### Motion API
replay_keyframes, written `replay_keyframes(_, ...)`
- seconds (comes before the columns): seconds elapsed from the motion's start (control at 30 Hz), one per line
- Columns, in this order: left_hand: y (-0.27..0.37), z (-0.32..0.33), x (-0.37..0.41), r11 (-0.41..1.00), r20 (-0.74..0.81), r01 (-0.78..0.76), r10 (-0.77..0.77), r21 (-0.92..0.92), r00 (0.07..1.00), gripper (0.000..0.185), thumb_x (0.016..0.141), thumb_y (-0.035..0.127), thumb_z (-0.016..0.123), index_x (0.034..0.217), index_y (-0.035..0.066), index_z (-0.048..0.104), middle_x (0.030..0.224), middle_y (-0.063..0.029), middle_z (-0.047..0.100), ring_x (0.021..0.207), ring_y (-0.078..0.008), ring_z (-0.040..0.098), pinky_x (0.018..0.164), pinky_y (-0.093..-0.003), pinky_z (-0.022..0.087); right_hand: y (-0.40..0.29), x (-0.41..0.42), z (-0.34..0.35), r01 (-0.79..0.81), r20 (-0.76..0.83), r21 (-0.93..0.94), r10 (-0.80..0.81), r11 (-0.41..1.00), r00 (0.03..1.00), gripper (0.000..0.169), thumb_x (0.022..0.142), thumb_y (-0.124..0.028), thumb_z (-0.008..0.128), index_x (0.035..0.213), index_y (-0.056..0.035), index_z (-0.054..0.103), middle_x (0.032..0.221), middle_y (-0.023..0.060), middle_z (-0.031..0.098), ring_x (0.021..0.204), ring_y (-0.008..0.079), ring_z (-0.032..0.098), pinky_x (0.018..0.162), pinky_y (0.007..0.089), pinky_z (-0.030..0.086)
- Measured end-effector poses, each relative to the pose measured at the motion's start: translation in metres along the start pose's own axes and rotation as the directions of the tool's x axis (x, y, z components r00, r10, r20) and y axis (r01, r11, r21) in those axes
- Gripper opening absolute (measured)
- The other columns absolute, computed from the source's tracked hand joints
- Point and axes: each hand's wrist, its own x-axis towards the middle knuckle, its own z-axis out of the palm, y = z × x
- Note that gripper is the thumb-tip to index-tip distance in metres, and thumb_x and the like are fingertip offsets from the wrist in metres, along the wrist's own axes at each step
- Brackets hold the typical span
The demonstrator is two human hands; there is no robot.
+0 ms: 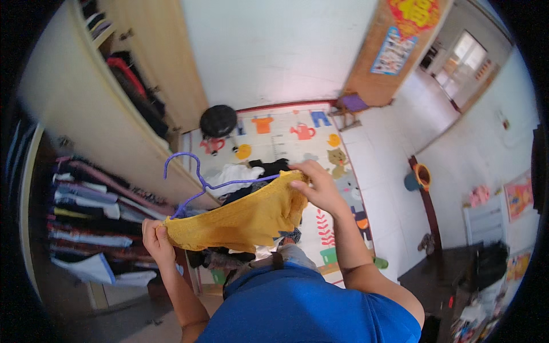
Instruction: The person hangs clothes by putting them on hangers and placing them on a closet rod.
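A yellow garment hangs stretched over a purple clothes hanger, whose hook points up and to the left. My left hand grips the garment at its left end, by one end of the hanger. At the other end my right hand pinches the cloth at the hanger's right tip. Beyond the garment a white cloth and dark clothes lie in a pile on a patterned play mat, partly hidden by what I hold.
An open wardrobe with folded or hanging clothes stands at the left. A round black stool is on the mat near the wall. A small chair with a purple seat stands by the wooden door. A dark table is at the lower right.
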Motion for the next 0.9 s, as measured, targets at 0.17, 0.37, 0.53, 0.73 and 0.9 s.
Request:
replay_keyframes(0.17, -0.017, -0.043, -0.008, 0.974, -0.055, -0.014, 0.027, 0.224, 0.998, 0.019, 0.086, 0.017, 0.054, 0.078, 0.001, 0.051, 0.076, -0.0117, 0.047, 0.077, -0.0285, 0.046, 0.070, -0.0359, 0.038, -0.004, -0.006, 0.042, -0.048, 0.315, 0.162, -0.006, 0.986, 0.949, 0.021, 0.084, -0.020, 0.065, 0.080, -0.0003, 0.061, 0.072, 0.0102, 0.053, 0.066, 0.0266, 0.055, 0.061, 0.0342, 0.044)
replay_keyframes(0.37, -0.036, -0.095, -0.039, 0.910, -0.345, 0.149, -0.007, 0.386, 0.939, 0.014, 0.085, 0.014, 0.052, 0.080, 0.001, 0.053, 0.082, -0.0112, 0.050, 0.083, -0.0284, 0.047, 0.077, -0.0376, 0.038, -0.048, -0.005, 0.113, -0.085, 0.645, 0.357, -0.180, 0.930, 0.742, 0.035, 0.090, -0.030, 0.061, 0.075, -0.0008, 0.049, 0.058, 0.0148, 0.047, 0.052, 0.0193, 0.047, 0.051, 0.0340, 0.040)
replay_keyframes(0.53, -0.059, -0.149, -0.080, 0.836, -0.521, 0.286, 0.000, 0.469, 0.854, 0.015, 0.090, 0.015, 0.050, 0.090, 0.001, 0.056, 0.096, -0.0124, 0.053, 0.094, -0.0295, 0.049, 0.086, -0.0389, 0.038, -0.090, -0.001, 0.162, -0.147, 0.732, 0.522, -0.353, 0.840, 0.582, 0.031, 0.092, -0.025, 0.059, 0.076, -0.0002, 0.049, 0.059, 0.0096, 0.045, 0.055, 0.0140, 0.042, 0.053, 0.0315, 0.039)
replay_keyframes(0.73, -0.077, -0.201, -0.125, 0.785, -0.810, 0.531, -0.064, 0.321, 0.583, 0.028, 0.095, 0.015, 0.048, 0.119, 0.002, 0.050, 0.124, -0.0153, 0.045, 0.111, -0.0288, 0.047, 0.093, -0.0368, 0.038, -0.167, 0.010, 0.232, -0.115, 0.799, 0.517, -0.429, 0.848, 0.420, 0.025, 0.093, -0.024, 0.057, 0.090, 0.0011, 0.058, 0.071, 0.0053, 0.054, 0.068, 0.0089, 0.050, 0.062, 0.0264, 0.043)
replay_keyframes(0.9, -0.095, -0.233, -0.158, 0.775, -0.886, 0.602, -0.129, 0.191, 0.446, 0.036, 0.097, 0.020, 0.047, 0.129, 0.002, 0.045, 0.133, -0.0128, 0.040, 0.115, -0.0246, 0.045, 0.095, -0.0354, 0.038, -0.222, 0.003, 0.333, -0.191, 0.727, 0.632, -0.490, 0.751, 0.481, 0.029, 0.093, -0.026, 0.056, 0.086, 0.0019, 0.057, 0.067, 0.0055, 0.051, 0.065, 0.0105, 0.046, 0.061, 0.0293, 0.042)
